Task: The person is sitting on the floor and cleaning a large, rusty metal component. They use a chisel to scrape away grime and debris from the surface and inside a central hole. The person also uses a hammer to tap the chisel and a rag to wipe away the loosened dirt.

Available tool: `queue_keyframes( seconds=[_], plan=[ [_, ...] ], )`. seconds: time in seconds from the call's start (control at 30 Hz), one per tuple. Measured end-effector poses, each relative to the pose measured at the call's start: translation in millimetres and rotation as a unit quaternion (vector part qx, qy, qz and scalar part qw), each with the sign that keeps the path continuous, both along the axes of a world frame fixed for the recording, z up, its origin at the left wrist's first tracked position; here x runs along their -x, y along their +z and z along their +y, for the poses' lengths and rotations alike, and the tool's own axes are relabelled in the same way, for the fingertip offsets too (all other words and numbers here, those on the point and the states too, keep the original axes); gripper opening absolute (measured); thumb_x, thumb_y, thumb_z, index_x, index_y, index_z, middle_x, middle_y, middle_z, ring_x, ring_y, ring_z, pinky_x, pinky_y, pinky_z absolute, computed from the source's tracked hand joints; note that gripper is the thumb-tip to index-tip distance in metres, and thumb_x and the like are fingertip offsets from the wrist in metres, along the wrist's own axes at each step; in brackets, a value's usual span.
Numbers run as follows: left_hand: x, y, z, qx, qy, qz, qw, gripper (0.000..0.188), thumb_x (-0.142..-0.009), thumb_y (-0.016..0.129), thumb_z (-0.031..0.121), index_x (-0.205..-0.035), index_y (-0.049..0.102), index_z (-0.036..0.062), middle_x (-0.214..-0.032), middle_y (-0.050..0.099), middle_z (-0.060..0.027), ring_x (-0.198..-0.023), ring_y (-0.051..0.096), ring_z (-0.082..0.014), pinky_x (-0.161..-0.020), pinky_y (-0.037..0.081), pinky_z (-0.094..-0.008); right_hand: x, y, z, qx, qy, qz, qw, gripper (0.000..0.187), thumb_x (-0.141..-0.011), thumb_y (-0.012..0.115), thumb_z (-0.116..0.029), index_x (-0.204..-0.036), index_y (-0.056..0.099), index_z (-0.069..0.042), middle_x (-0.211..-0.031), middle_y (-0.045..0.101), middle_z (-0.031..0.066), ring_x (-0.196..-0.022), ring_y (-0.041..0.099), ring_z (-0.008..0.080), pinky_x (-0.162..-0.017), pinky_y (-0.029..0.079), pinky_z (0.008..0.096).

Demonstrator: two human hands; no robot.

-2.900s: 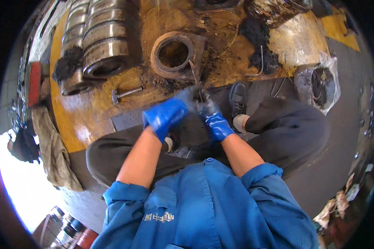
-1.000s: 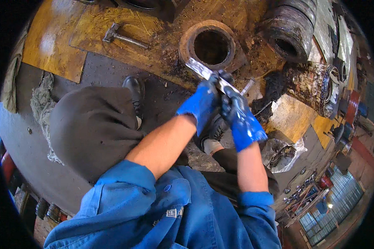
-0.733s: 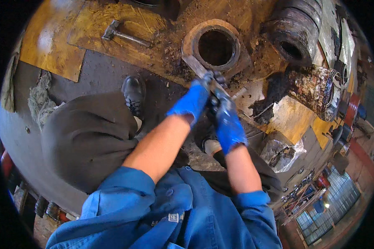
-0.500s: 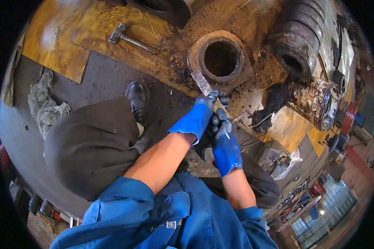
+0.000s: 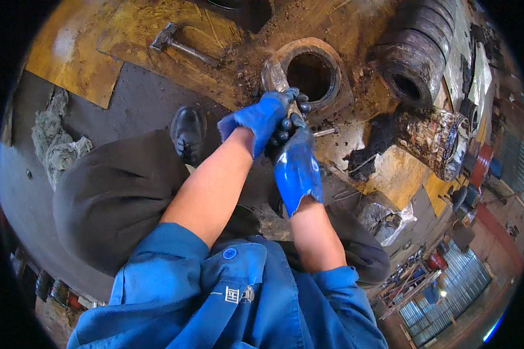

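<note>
A flat metal scraper (image 5: 278,79) with a worn, dirty blade is held in both my gloved hands. My left hand (image 5: 278,106), in a blue rubber glove with a dark palm, grips it near the blade. Behind it, my right hand (image 5: 295,144) is closed round the handle, most of which the fingers hide. The blade lies over the near left rim of a rusty, thick-walled metal ring (image 5: 333,55), whose round opening faces up. Whether the blade's tip touches the metal cannot be made out.
A hammer (image 5: 183,49) lies on the stained yellow sheet (image 5: 75,64) at the far left. Far right are stacked dark rings (image 5: 416,49), with a grimy cylindrical container (image 5: 434,139) nearer. A crumpled grey cloth (image 5: 55,142) lies left of my shoe (image 5: 188,134); crumpled plastic (image 5: 387,221) lies right.
Both hands have moved forward and slightly left with the scraper. Its blade has gone from the near side of the rusty ring up onto the left part of its rim.
</note>
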State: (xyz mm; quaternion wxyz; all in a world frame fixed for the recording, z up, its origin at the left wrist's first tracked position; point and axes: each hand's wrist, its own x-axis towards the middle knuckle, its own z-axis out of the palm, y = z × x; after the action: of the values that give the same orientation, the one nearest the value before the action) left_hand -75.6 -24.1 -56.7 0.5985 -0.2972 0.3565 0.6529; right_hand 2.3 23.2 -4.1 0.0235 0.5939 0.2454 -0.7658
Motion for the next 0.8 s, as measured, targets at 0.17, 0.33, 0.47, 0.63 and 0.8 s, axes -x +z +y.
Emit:
queue_keyframes(
  seconds=[0.17,0.33,0.47,0.63,0.8],
  plan=[
    [-31,-20,13,0.039,0.041,0.038,0.998,0.038,-0.107,0.047,0.039,-0.109,0.07,0.009,-0.089,0.071,-0.0087,-0.061,0.059,-0.0189,-0.05,0.048,-0.034,-18,20,-4,-0.021,0.031,-0.078,0.996,0.034,-0.096,0.059,-0.036,-0.066,0.05,-0.023,-0.052,0.046,-0.0048,-0.043,0.04,0.0137,-0.041,0.031,0.0298],
    [-30,-1,2,-0.034,0.121,0.03,0.992,0.039,-0.107,0.045,0.042,-0.098,0.067,0.0105,-0.078,0.063,-0.0032,-0.057,0.055,-0.0173,-0.051,0.047,-0.0338,-31,20,4,-0.035,0.029,-0.029,0.999,0.025,-0.097,0.06,-0.03,-0.075,0.059,-0.018,-0.057,0.052,-0.0023,-0.045,0.044,0.0135,-0.043,0.036,0.0286],
    [-42,-77,19,0.008,0.185,0.09,0.978,0.047,-0.108,0.04,0.045,-0.111,0.068,0.0078,-0.095,0.07,-0.0077,-0.083,0.065,-0.0213,-0.076,0.054,-0.0341,-41,-1,-16,-0.112,0.03,-0.032,0.993,0.026,-0.097,0.066,-0.033,-0.082,0.064,-0.013,-0.061,0.058,0.0001,-0.043,0.046,0.0142,-0.039,0.035,0.0297],
    [5,-4,-33,0.259,-0.224,0.391,0.855,0.055,-0.108,0.036,0.051,-0.129,0.063,0.0078,-0.123,0.065,-0.0117,-0.111,0.06,-0.026,-0.098,0.044,-0.0384,-27,-29,16,-0.346,0.305,0.103,0.881,0.031,-0.098,0.068,-0.035,-0.102,0.072,-0.005,-0.072,0.068,0.0064,-0.061,0.063,0.0209,-0.054,0.046,0.0338],
    [1,15,-54,0.037,-0.126,0.229,0.965,0.058,-0.106,0.04,0.051,-0.134,0.062,0.0056,-0.132,0.062,-0.0136,-0.122,0.057,-0.0258,-0.101,0.042,-0.0392,-48,-37,6,-0.531,0.473,0.028,0.703,0.032,-0.096,0.065,-0.025,-0.125,0.068,-0.014,-0.102,0.072,0.0227,-0.098,0.07,0.0421,-0.077,0.056,0.0446]
  ],
)
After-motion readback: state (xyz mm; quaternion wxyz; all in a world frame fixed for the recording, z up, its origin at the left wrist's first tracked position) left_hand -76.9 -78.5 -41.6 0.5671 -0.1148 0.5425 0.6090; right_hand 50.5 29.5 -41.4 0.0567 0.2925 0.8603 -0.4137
